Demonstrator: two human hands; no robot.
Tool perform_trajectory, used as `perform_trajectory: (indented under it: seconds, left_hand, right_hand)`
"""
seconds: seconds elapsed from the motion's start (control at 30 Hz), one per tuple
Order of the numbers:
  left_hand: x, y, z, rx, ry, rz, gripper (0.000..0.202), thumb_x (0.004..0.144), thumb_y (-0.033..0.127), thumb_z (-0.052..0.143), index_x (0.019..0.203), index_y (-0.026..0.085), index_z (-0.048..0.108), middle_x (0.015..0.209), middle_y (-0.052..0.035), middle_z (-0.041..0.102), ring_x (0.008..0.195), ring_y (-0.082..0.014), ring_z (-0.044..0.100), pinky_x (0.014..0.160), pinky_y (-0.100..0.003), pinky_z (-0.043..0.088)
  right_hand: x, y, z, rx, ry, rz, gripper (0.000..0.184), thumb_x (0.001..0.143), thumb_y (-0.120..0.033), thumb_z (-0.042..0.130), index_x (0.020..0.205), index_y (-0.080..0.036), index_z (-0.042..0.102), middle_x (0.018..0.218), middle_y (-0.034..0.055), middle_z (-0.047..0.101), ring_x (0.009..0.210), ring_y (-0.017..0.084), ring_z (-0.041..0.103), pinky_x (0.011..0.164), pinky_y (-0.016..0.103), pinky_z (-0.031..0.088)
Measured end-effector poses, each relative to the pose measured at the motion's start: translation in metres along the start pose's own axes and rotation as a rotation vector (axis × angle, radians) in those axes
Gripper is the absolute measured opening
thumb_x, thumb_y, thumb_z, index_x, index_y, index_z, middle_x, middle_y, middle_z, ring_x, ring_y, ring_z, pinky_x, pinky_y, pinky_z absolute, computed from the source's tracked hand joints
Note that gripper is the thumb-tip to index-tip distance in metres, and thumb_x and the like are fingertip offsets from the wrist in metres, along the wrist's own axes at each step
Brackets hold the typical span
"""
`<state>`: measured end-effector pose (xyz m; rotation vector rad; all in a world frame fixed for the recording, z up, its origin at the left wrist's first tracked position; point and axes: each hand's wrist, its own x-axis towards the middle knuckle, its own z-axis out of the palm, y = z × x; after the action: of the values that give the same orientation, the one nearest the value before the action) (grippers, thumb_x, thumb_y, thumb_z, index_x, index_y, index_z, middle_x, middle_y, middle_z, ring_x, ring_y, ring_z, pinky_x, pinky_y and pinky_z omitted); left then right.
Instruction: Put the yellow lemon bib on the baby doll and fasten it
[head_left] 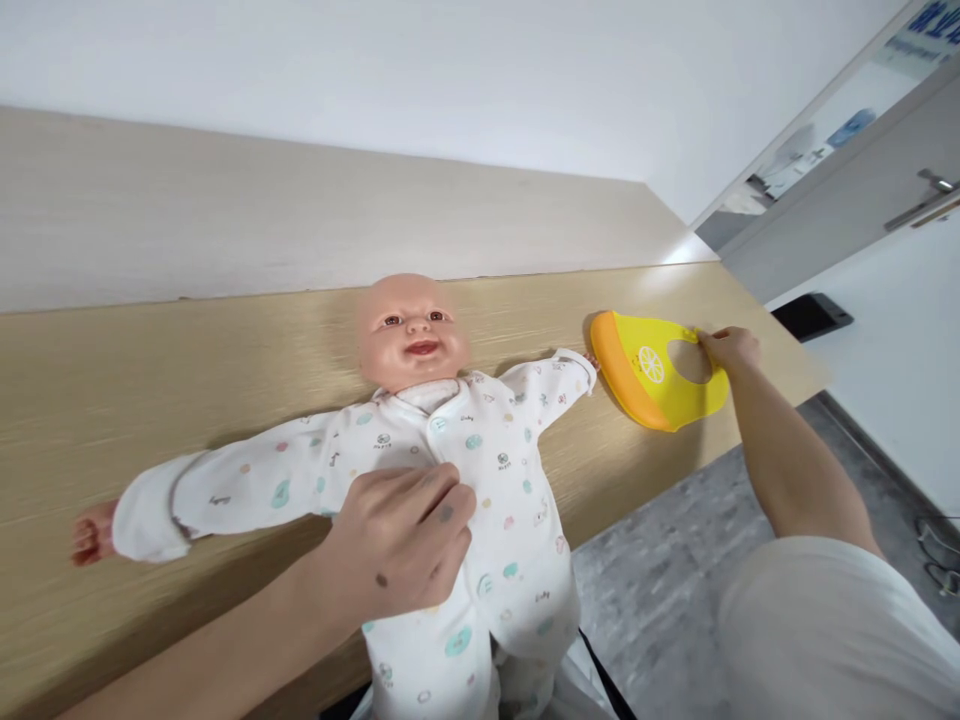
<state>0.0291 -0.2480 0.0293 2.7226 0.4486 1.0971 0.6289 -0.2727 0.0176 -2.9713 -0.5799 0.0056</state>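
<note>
On its back on the wooden table lies a baby doll (416, 330), its arms spread wide. It wears a white romper (517, 500) with small coloured prints. My left hand (409, 540) is closed in a loose fist over the doll's chest, and its curled fingers hide whatever may be in them. At the right, my right hand (733, 350) pinches the neck edge of a yellow bib (660, 370) with an orange pocket and a white citrus-slice print. The bib is beside the doll's small hand at the end of its shorter-looking sleeve.
The light wooden table (187, 370) has a pale panel (300, 210) along its back. A black phone-like device (812, 316) is past the table's right end. The grey floor (645, 590) shows at the near right, and a door handle (937, 182) at the far right.
</note>
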Motion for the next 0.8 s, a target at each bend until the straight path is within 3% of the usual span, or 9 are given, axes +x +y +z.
perform_trajectory:
  seconds: [0.2, 0.5, 0.8]
  left_hand:
    - [0.000, 0.000, 0.000, -0.002, -0.008, 0.002, 0.022, 0.078, -0.002, 0.044, 0.075, 0.019, 0.048, 0.065, 0.0019, 0.050, 0.053, -0.0131, 0.036, 0.050, -0.030, 0.031]
    - [-0.001, 0.000, 0.000, -0.008, 0.005, -0.005, 0.022, 0.076, -0.002, 0.045, 0.073, 0.019, 0.048, 0.063, 0.0023, 0.049, 0.052, -0.0128, 0.035, 0.049, -0.030, 0.030]
    - [0.001, 0.001, 0.001, -0.008, -0.007, -0.003, 0.021, 0.078, 0.000, 0.045, 0.073, 0.019, 0.050, 0.064, 0.0014, 0.049, 0.054, -0.0139, 0.034, 0.050, -0.030, 0.031]
  right_hand:
    - [-0.001, -0.003, -0.002, -0.013, -0.004, 0.039, 0.046, 0.083, -0.050, 0.062, 0.114, -0.017, 0.066, 0.115, 0.0140, 0.064, 0.105, 0.025, 0.060, 0.093, 0.036, 0.049]
    - [-0.003, -0.019, -0.013, -0.175, -0.024, -0.020, 0.046, 0.085, -0.050, 0.060, 0.115, -0.017, 0.068, 0.122, 0.0184, 0.058, 0.115, 0.032, 0.054, 0.099, 0.046, 0.046]
    - [-0.008, -0.030, -0.015, -0.227, -0.026, -0.072, 0.033, 0.089, -0.039, 0.058, 0.113, -0.021, 0.068, 0.122, 0.0159, 0.059, 0.116, 0.029, 0.054, 0.098, 0.042, 0.048]
